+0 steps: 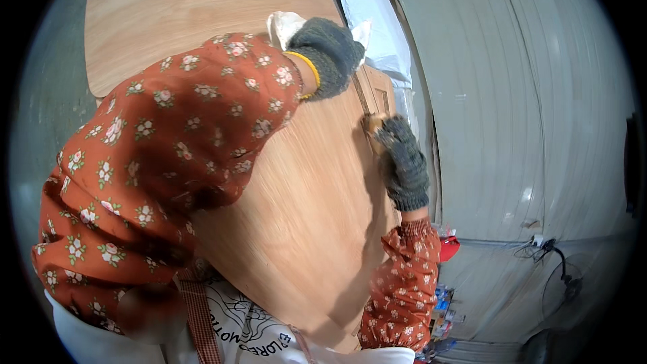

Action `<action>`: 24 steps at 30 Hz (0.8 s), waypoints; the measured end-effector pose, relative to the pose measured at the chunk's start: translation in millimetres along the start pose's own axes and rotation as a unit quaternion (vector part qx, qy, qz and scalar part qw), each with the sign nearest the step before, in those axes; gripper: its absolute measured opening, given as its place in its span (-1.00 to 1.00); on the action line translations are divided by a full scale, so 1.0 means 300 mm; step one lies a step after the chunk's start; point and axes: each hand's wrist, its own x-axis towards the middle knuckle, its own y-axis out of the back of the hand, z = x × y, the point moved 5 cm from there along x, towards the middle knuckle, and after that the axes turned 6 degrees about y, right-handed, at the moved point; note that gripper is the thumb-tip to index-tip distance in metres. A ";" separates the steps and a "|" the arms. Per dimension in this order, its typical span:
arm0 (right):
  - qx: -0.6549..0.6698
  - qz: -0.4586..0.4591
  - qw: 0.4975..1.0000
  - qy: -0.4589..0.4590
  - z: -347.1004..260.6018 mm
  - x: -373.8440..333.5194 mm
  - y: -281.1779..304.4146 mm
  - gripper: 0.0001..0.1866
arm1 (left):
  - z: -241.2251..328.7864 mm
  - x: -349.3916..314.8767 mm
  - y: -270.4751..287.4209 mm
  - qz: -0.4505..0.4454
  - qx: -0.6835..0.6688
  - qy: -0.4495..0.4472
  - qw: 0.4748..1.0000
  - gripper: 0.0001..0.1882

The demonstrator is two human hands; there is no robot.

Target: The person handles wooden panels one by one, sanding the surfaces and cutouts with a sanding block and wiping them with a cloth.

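Observation:
My left hand (328, 54), in a dark grey knitted glove with a yellow cuff, is closed on a crumpled white cloth (284, 27). It presses the cloth near the far right edge of a large pale wooden board (296, 182). My right hand (404, 165), gloved the same way, has its fingers closed around a small tan block-like thing (375, 126) at the board's right edge. The exact kind of this thing is hard to make out. Between the two hands, a thin dark strip (360, 93) runs along the board's edge.
Beyond the right edge lie a white plastic-like sheet (374, 13) and a smaller wooden piece with a cut slot (381, 87). A grey wall or curtain (499, 94) rises at the right. A fan (569, 286) and a red thing (449, 248) stand at the lower right.

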 end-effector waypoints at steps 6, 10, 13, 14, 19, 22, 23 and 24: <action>0.064 -0.016 0.997 -0.038 0.032 -0.004 -0.017 -0.60 | 0.080 -0.024 0.018 -0.054 0.071 -0.047 0.995 -0.56; 0.293 0.153 0.885 -0.329 0.105 -0.132 0.007 -0.46 | 0.038 -0.010 0.019 -0.054 0.018 -0.008 0.998 -0.52; 0.328 0.203 0.794 -0.470 0.154 -0.161 0.005 -0.40 | 0.074 -0.013 0.016 -0.064 0.081 -0.040 0.994 -0.48; 0.374 0.221 0.749 -0.499 0.173 -0.160 -0.025 -0.38 | 0.075 -0.014 0.017 -0.061 0.085 -0.039 0.994 -0.49; 0.396 0.151 0.713 -0.559 0.212 -0.129 -0.123 -0.52 | 0.074 -0.012 0.011 -0.057 0.070 -0.035 0.995 -0.53; 0.302 0.126 0.747 -0.579 0.217 -0.117 -0.133 -0.59 | 0.073 -0.004 -0.001 -0.035 0.076 -0.051 0.995 -0.56; 0.297 0.105 0.760 -0.569 0.219 -0.116 -0.134 -0.59 | 0.075 -0.004 -0.008 -0.029 0.081 -0.057 0.995 -0.58; 0.263 0.079 0.779 -0.563 0.220 -0.112 -0.126 -0.58 | 0.073 -0.007 -0.016 -0.031 0.079 -0.051 0.995 -0.57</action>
